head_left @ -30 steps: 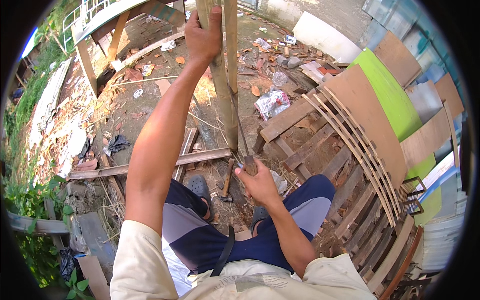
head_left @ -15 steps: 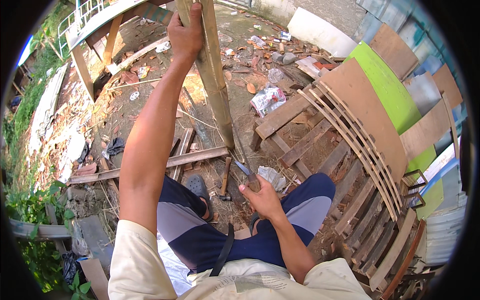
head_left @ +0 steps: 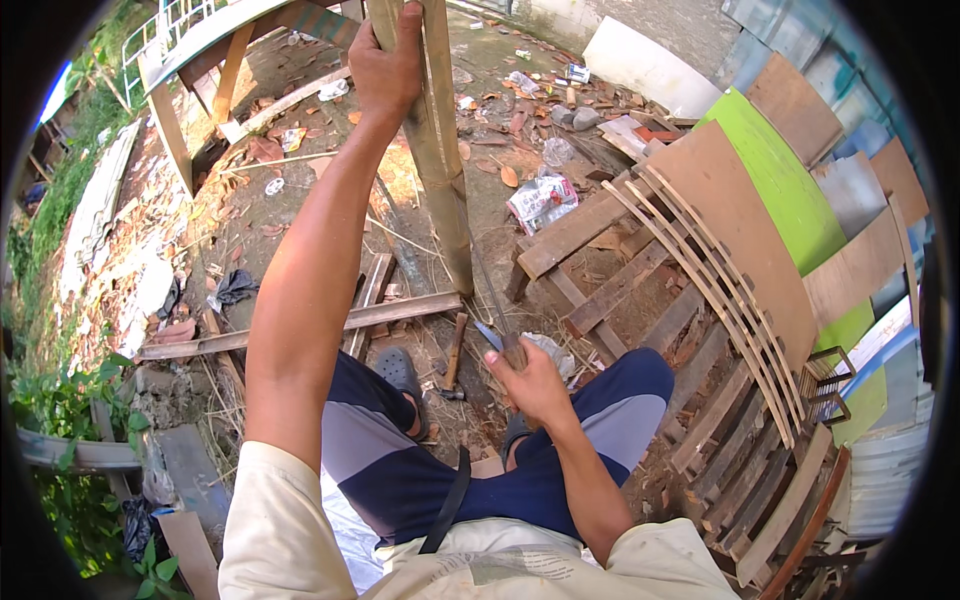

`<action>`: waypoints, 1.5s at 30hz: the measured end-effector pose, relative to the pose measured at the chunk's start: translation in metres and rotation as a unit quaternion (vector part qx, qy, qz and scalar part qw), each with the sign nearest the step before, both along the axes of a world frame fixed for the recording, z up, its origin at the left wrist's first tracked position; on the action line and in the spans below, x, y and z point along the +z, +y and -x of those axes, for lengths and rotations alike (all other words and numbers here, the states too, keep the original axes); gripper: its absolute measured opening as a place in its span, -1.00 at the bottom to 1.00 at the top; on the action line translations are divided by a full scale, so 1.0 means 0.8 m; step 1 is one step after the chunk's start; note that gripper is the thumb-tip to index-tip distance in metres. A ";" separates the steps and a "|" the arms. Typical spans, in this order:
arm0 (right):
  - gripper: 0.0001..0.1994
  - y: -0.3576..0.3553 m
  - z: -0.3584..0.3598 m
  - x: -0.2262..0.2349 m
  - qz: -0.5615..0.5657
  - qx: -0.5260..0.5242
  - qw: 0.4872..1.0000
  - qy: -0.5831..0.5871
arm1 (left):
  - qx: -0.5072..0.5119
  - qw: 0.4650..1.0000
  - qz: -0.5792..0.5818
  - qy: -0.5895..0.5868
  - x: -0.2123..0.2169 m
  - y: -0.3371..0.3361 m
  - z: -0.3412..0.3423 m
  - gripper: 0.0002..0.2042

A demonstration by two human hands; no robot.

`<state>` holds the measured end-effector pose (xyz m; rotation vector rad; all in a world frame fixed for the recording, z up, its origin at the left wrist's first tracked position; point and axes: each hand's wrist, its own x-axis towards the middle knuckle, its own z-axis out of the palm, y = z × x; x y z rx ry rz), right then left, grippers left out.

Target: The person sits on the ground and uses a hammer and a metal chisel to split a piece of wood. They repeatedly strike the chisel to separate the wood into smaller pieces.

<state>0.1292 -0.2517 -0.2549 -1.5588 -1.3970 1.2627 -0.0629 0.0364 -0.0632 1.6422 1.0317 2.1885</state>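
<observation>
My left hand (head_left: 388,70) is raised at the top, its fingers wrapped round a thick bamboo pole (head_left: 440,185). The pole leans slightly and shows a lengthwise gap towards its upper part; its lower end comes down beside a wooden strip on the ground. Low in front of my knees, my right hand (head_left: 532,382) is closed round the wooden handle of a long, thin-bladed knife (head_left: 492,290). Its blade, seen nearly edge-on, points up alongside the pole's lower end. A hammer (head_left: 455,355) with a wooden handle lies between my feet.
A wooden strip (head_left: 390,315) lies across the ground ahead. To the right are a slatted wooden pallet (head_left: 600,300), thin curved strips (head_left: 715,290) and leaning boards (head_left: 745,210). A wooden bench frame (head_left: 235,75) stands far left. Leaves and litter cover the ground.
My left hand and the bamboo pole have shifted slightly to the right in the picture. My right hand has moved a little right with the knife. Both grips stay closed.
</observation>
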 end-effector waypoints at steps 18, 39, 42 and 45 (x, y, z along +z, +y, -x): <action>-0.81 0.021 0.015 -0.044 0.265 0.084 0.782 0.557 | -0.058 0.998 -0.016 0.029 -0.007 0.017 -0.012 -0.59; -0.59 0.029 0.025 -0.043 -0.061 -0.052 0.994 -0.071 | -0.025 1.000 -0.011 0.000 -0.016 0.024 0.012 -0.60; -0.60 0.032 0.023 -0.062 -0.052 -0.051 0.995 -0.066 | 0.004 0.999 -0.031 -0.011 -0.048 0.070 0.032 -0.61; -0.59 0.029 0.020 -0.044 -0.052 -0.056 0.994 -0.078 | -0.013 0.998 -0.057 0.026 -0.002 -0.004 -0.008 -0.64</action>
